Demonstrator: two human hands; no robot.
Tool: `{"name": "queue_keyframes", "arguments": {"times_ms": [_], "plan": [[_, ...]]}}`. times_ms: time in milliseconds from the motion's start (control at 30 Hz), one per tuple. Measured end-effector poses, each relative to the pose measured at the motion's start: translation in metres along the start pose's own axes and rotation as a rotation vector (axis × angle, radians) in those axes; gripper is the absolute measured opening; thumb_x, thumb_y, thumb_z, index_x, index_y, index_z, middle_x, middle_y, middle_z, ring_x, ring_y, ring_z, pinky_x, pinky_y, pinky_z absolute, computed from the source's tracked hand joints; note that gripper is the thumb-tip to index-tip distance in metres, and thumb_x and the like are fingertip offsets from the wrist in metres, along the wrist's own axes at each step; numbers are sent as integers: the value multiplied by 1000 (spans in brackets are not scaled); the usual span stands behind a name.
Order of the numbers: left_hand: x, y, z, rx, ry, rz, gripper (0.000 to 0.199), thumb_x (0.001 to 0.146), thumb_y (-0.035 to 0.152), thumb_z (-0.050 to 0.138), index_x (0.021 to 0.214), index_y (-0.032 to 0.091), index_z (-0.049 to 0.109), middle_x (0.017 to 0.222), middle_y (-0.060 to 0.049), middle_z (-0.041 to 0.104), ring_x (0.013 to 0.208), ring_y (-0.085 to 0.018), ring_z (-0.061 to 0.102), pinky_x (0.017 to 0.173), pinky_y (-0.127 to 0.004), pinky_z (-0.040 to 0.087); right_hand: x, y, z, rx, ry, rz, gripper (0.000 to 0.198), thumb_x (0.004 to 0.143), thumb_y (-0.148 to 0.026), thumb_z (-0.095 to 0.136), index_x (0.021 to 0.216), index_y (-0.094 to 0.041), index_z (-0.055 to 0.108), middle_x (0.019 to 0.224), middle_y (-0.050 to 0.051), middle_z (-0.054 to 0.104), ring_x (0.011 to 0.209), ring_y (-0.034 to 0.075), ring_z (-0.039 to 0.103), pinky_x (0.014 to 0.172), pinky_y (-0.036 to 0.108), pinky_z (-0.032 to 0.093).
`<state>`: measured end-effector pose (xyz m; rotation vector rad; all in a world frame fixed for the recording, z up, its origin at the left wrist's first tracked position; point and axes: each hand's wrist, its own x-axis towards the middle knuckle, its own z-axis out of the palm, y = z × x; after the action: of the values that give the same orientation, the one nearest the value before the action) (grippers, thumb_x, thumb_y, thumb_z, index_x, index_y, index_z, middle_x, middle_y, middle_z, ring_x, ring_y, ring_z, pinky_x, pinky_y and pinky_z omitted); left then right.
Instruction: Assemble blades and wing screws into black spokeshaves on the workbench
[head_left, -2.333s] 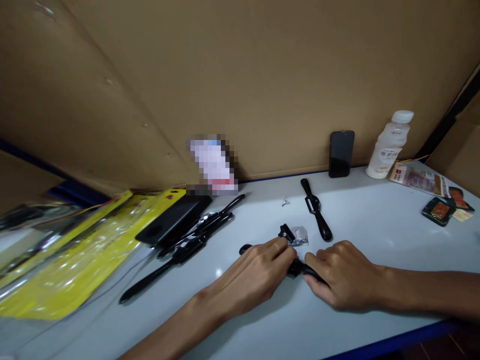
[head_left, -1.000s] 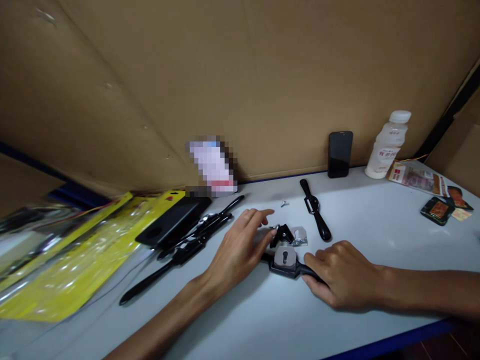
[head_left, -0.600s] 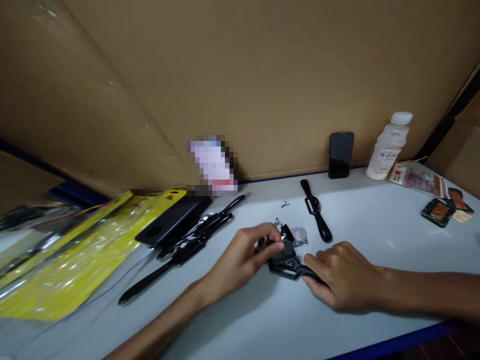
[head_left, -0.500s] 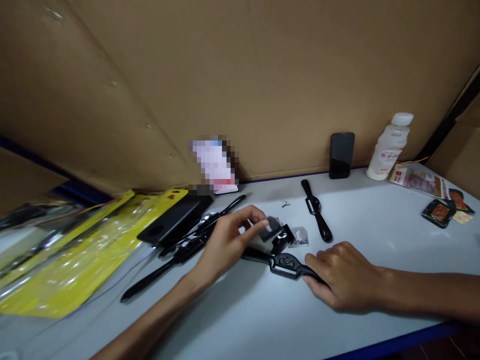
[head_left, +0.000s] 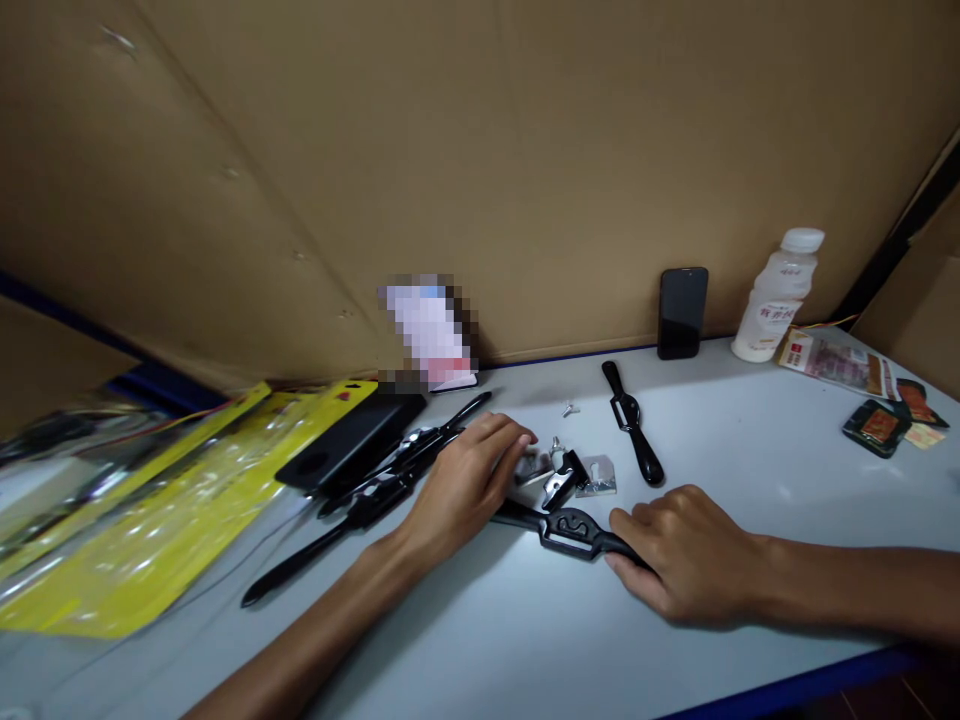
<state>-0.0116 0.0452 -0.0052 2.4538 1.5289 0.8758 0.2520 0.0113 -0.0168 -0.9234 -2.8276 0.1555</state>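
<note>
My right hand (head_left: 686,555) is closed round the right handle of a black spokeshave body (head_left: 574,530), which lies level across the table with its slot bare. My left hand (head_left: 472,475) is bent low over small metal parts, past the body's left handle. Its fingers are curled together, and what they grip, if anything, is hidden. By its fingertips are a flat metal plate (head_left: 534,467), a shiny black cap piece (head_left: 564,482) and a small screw (head_left: 556,447). A slotted blade (head_left: 598,476) lies to their right.
A second spokeshave body (head_left: 631,420) lies behind, near loose screws (head_left: 570,409). More spokeshaves (head_left: 375,495), a black box (head_left: 352,435) and yellow packaging (head_left: 180,530) are at left. A phone (head_left: 682,312), a bottle (head_left: 776,295) and small packets (head_left: 876,427) stand or lie at right.
My left hand has lowered from holding a dark metal plate in the air to the parts on the table. My right hand keeps its grip on the spokeshave body.
</note>
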Motion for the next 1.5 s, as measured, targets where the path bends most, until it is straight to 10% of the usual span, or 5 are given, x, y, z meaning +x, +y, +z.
{"name": "queue_keyframes", "arguments": {"times_ms": [433, 667, 967, 1333, 1500], "plan": [[1, 7, -20, -51, 264, -51, 47, 104, 45, 30, 76, 20, 58, 64, -1, 59, 60, -15, 57, 62, -28, 46, -6, 9, 6, 144, 185, -176, 33, 107, -30, 28, 87, -19, 51, 57, -2, 53, 46, 12, 37, 50, 33, 22], [-2, 13, -25, -70, 455, 50, 50, 106, 44, 27, 71, 21, 54, 62, 0, 55, 57, -13, 53, 59, -29, 43, 11, 16, -18, 849, 392, 424, 40, 99, -53, 39, 71, -25, 35, 59, -7, 32, 51, 10, 34, 49, 26, 30], [-1, 9, -22, -20, 365, 114, 44, 105, 36, 29, 72, 20, 54, 62, -1, 54, 59, -14, 52, 60, -28, 42, 19, 32, -20, 1261, 251, 632, 30, 92, -50, 52, 107, -24, 45, 55, -12, 35, 43, 9, 27, 39, 20, 20], [1, 5, -11, 359, 23, 158, 35, 102, 28, 41, 73, 19, 59, 72, -5, 61, 75, -21, 55, 69, -31, 43, 11, 26, -31, 1508, -9, 523, 46, 87, -31, 60, 130, -20, 49, 129, 16, 57, 73, 15, 61, 45, 24, 47], [7, -3, -12, 617, -115, -125, 22, 98, 22, 47, 107, 14, 65, 110, -15, 65, 101, -28, 57, 83, -39, 46, 8, 33, -16, 1279, -83, 477, 59, 94, -35, 54, 147, -19, 33, 76, 1, 62, 62, 17, 62, 55, 33, 56]]}}
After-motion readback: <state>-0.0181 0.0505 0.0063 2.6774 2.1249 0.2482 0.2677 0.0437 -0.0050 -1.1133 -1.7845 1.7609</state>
